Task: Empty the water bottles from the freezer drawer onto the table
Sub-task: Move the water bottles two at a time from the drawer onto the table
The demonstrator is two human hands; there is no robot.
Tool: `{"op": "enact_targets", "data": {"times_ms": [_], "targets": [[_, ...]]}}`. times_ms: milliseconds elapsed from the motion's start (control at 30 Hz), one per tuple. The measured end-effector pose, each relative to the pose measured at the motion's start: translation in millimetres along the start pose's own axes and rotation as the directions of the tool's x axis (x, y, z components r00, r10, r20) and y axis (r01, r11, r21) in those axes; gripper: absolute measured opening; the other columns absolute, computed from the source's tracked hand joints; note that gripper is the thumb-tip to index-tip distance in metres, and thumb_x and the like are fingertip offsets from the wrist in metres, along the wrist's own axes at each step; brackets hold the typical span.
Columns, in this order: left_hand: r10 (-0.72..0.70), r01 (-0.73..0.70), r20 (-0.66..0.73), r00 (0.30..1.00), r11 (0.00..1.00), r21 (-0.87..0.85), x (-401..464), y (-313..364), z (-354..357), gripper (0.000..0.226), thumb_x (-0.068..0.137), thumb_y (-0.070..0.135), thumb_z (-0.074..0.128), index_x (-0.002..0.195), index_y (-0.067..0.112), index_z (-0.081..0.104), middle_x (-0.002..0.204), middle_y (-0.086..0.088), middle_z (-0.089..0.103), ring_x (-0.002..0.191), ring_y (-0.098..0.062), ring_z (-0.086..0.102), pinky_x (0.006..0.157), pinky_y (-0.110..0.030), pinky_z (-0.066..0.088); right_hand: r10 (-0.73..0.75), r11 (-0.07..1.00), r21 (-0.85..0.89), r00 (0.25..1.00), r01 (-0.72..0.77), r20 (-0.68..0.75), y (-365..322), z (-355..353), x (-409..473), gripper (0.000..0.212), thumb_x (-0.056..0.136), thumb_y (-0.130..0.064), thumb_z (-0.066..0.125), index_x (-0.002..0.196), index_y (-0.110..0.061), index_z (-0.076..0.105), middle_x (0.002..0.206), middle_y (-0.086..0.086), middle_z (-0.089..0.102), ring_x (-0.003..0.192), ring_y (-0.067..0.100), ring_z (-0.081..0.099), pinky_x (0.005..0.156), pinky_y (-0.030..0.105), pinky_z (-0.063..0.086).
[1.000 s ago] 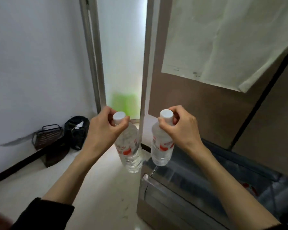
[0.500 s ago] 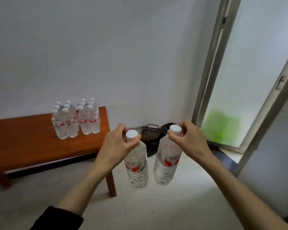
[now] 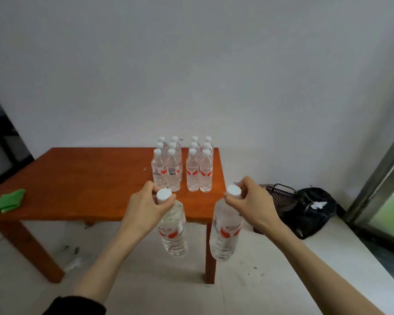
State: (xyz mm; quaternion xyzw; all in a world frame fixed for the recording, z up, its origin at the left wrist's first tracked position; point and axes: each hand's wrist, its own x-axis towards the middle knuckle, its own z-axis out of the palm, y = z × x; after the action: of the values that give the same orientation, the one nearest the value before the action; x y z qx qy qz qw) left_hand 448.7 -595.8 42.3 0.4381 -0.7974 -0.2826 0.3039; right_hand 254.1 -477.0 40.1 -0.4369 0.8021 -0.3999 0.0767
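Observation:
My left hand [image 3: 143,208] grips a clear water bottle [image 3: 173,230] by its neck, just under the white cap. In the same way my right hand [image 3: 251,203] holds a second bottle [image 3: 225,233]. Both bottles hang upright in the air in front of the near edge of the wooden table [image 3: 89,178]. Several matching bottles [image 3: 182,167] with white caps and red labels stand in two blocks at the table's right end, just beyond my hands. The freezer drawer is out of view.
A folded green cloth [image 3: 8,201] lies on the table's left end. On the floor to the right of the table sit a dark basket [image 3: 280,196] and a black bag [image 3: 314,210]. A sliding door frame [image 3: 378,178] stands at the far right.
The view has swung left from the freezer to face the table. Both hands have carried their bottles along and now hang them in front of the table's right end.

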Motion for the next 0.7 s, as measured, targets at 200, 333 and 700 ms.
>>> {"op": "enact_targets", "data": {"times_ms": [200, 333, 700], "targets": [[-0.123, 0.120, 0.029, 0.992, 0.989, 0.087, 93, -49, 4, 0.025, 0.079, 0.037, 0.066, 0.086, 0.018, 0.051, 0.076, 0.010, 0.055, 0.065, -0.004, 0.051, 0.052, -0.016, 0.036, -0.118, 0.990, -0.057, 0.983, 0.127, 0.141, -12, 68, 99, 0.029, 0.078, -0.040, 0.067, 0.084, -0.026, 0.042, 0.067, -0.015, 0.047, 0.058, 0.000, 0.048, 0.051, 0.012, 0.034], [-0.177, 0.169, 0.057, 0.982, 0.978, 0.123, 149, -76, 11, 0.027, 0.079, 0.035, 0.067, 0.089, 0.018, 0.050, 0.080, 0.009, 0.057, 0.066, -0.004, 0.053, 0.052, -0.016, 0.037, -0.119, 0.989, -0.062, 0.972, 0.134, 0.202, -15, 111, 156, 0.028, 0.078, -0.041, 0.067, 0.087, -0.025, 0.045, 0.072, -0.008, 0.056, 0.064, 0.007, 0.057, 0.057, 0.017, 0.049], [-0.212, 0.192, 0.196, 0.958, 0.975, 0.116, 270, -160, 39, 0.029, 0.079, 0.035, 0.067, 0.087, 0.016, 0.047, 0.078, 0.005, 0.058, 0.064, -0.007, 0.052, 0.052, -0.020, 0.039, -0.026, 0.990, -0.124, 0.956, 0.065, 0.291, -29, 216, 254, 0.028, 0.080, -0.038, 0.066, 0.089, -0.022, 0.044, 0.081, -0.004, 0.058, 0.071, 0.011, 0.058, 0.060, 0.020, 0.048]]}}
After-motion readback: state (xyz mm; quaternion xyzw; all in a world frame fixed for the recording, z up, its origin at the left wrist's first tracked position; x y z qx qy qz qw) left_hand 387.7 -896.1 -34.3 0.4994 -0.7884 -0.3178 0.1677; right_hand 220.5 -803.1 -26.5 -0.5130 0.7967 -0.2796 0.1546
